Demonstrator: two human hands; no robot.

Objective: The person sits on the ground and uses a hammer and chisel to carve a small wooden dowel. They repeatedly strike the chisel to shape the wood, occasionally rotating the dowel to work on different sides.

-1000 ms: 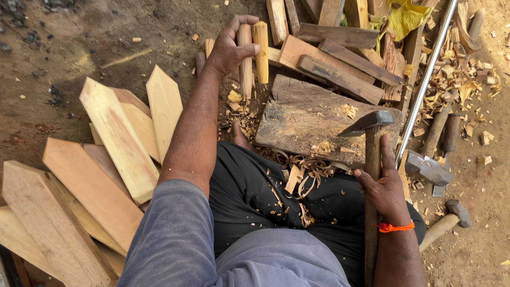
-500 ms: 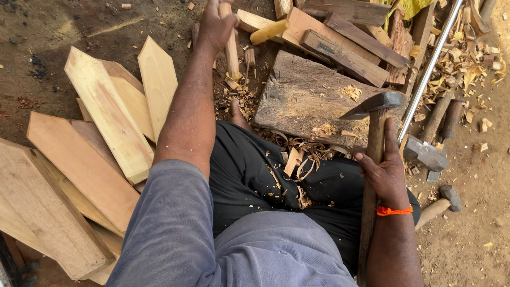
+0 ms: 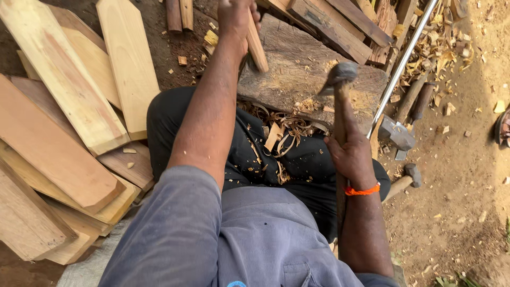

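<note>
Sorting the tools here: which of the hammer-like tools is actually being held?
The long wooden-handled one in the right hand, head over the chopping block; the two hammers lie on the ground.

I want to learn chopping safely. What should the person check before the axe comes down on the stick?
1. Left hand grips the stick: ok.
2. Right hand grips the axe handle: ok.
3. Stick rests on the block: cannot tell, its lower end is hidden.
4. Left fingers clear of the axe path: cannot tell.
5. Lap free of shavings: not ok.
6. Hammers off the block: ok.
</note>
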